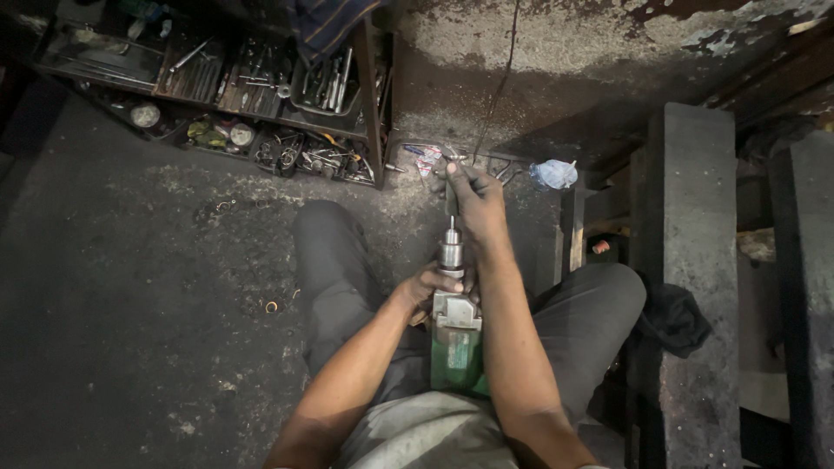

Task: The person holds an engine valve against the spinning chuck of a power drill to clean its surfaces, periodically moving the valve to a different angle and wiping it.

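- Far left it's just the grimy concrete floor [130, 287], with a few small rings and metal bits [271, 306] scattered near the knee.
- Up top left there's a low tool rack [261, 95] stuffed with wrenches, rods and odd parts, sitting right on the floor against the wall.
- The person's sitting with legs spread in dark trousers [334, 260], and the electric drill [455, 343] stands upright between the thighs, green body low down, grey metal head above it, chuck pointing away toward the wall.
- Left hand [432, 285] is curled around the drill just under the chuck [450, 254], fingers wrapped tight on it.
- Right hand [473, 204] is further out, past the chuck, fingers pressed together pinching a thin dark tool [451, 198] that runs down toward the chuck's tip. Can't tell exactly what that tool is, it's too dark.
- Just beyond that hand, some small shiny bits [430, 156] lie on the floor at the foot of the wall, with a crumpled blue-white plastic bag [552, 175] a little further right.
- Right side: heavy dark beams [695, 260] standing up, with a black rag [673, 317] draped beside the right knee.
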